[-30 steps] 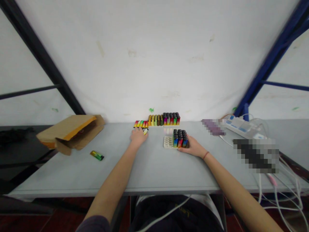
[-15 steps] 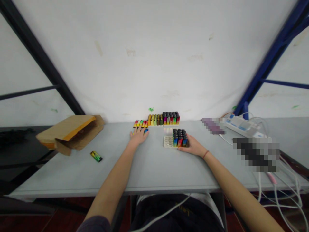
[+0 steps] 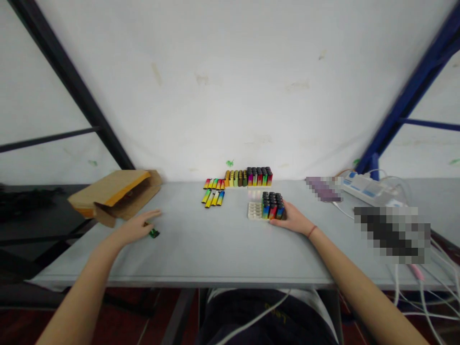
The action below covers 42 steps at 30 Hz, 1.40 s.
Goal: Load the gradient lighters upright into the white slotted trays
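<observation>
My left hand [image 3: 134,229] is low over the left of the table, fingers stretched and apart. A green lighter [image 3: 154,233] lies by its thumb and is partly covered by it. My right hand [image 3: 295,219] grips the right end of a white tray [image 3: 255,211] with round-cornered slots. Upright lighters [image 3: 273,207] with black tops fill the right part of that tray, and the slots on its left are bare. Left of the tray, several loose lighters [image 3: 213,198] in yellow, green and blue lie on the table, with a further row [image 3: 214,184] behind them.
Against the wall stand a block of yellow and dark lighters [image 3: 235,178] and a tray of black-topped lighters [image 3: 259,177]. A brown paper bag [image 3: 118,191] lies at the left. To the right are a blurred purple phone [image 3: 323,189], a power strip [image 3: 370,189] and white cables.
My left hand has moved from the loose lighters at the back leftward and nearer, to the single green lighter. My right hand stays at the tray. The view has shifted slightly.
</observation>
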Motion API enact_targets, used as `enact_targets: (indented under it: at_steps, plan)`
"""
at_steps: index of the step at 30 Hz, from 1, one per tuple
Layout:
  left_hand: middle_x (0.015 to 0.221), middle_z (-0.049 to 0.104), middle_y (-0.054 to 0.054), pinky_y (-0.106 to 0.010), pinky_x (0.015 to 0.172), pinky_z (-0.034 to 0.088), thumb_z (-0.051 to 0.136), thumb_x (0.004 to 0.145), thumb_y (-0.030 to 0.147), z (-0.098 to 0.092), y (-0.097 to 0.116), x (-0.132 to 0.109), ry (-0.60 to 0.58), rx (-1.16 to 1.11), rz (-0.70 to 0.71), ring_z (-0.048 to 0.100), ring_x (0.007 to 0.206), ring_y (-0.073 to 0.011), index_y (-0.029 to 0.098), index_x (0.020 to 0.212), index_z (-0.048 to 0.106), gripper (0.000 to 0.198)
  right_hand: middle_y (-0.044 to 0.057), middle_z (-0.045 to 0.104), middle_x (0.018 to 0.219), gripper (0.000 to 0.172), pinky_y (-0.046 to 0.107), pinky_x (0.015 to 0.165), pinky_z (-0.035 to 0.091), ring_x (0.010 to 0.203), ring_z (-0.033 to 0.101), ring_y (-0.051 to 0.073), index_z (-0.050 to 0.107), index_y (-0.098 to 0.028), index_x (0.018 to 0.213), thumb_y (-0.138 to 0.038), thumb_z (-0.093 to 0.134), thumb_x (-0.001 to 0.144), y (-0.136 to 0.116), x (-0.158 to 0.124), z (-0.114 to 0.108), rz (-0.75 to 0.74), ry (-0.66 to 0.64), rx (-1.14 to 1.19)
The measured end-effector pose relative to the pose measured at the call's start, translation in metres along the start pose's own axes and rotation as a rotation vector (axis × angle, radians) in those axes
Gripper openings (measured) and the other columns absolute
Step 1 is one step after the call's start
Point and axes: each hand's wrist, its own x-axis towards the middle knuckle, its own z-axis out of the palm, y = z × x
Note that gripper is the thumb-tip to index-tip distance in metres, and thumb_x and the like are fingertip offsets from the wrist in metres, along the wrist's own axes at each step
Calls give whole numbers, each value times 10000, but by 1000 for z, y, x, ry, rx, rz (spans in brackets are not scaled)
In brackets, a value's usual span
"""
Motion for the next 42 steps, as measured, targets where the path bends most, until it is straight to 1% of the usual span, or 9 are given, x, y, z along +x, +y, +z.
enact_targets:
  at_steps: [2,5,8,11,15,19,24,31,42]
  plan:
    - [1197,744,-39,-406,1101,457,478,694,552,6,-19,-12,-20,-28,15,626,1218,-300,286,973,767,482,143,681,1190,661,526,960,508,1071,641,352,551,-183,1233,-550,765,728,0,0,0,0,3,5]
    - [1146,754,-85,-412,1082,461,374,790,561,23,-12,-11,15,49,35,639,1161,-302,260,929,767,514,140,688,1176,641,515,951,515,1057,646,348,564,-185,1215,-547,770,727,0,0,0,-2,6,14]
    - [1124,733,-149,-451,1048,458,322,890,446,37,23,5,81,242,6,614,1152,-325,202,1003,749,505,141,685,1188,659,514,958,511,1066,644,346,555,-184,1234,-541,774,725,0,0,-1,-4,6,10]
    - [1167,683,-209,-452,968,487,264,966,365,45,66,29,184,363,-163,618,1120,-340,128,1142,687,515,138,680,1200,656,517,968,505,1081,639,345,554,-190,1238,-546,767,729,0,0,-1,-5,4,-2]
    - [1197,663,-197,-401,861,516,276,990,336,50,114,63,167,302,-223,657,1057,-328,138,1223,622,461,142,680,1202,652,524,968,501,1084,637,350,558,-191,1232,-556,758,731,-1,0,-1,-9,11,-6]
    - [1176,669,-182,-369,815,522,323,979,299,57,140,91,178,228,-208,681,1013,-301,167,1266,577,405,155,680,1207,660,526,975,499,1090,634,350,551,-180,1240,-553,758,737,-1,0,-1,-10,8,-16]
    - [1109,696,-163,-373,911,507,307,971,236,70,131,105,230,82,-36,664,1039,-263,143,1234,595,401,170,671,1211,691,526,970,499,1090,631,355,538,-156,1254,-560,753,736,0,0,0,-2,-3,-24]
    - [1413,540,-119,-481,1157,340,621,828,597,85,104,103,209,-50,593,452,1348,-312,251,1322,620,603,163,679,1180,653,515,949,502,1058,637,352,548,-163,1221,-560,746,741,0,1,0,-19,-3,-9]
    - [1209,561,-107,-450,1102,384,675,812,536,97,127,123,184,-45,404,531,1172,-290,273,1211,731,482,160,674,1190,654,515,953,500,1065,633,344,545,-166,1231,-559,744,748,1,0,0,-7,-6,-20]
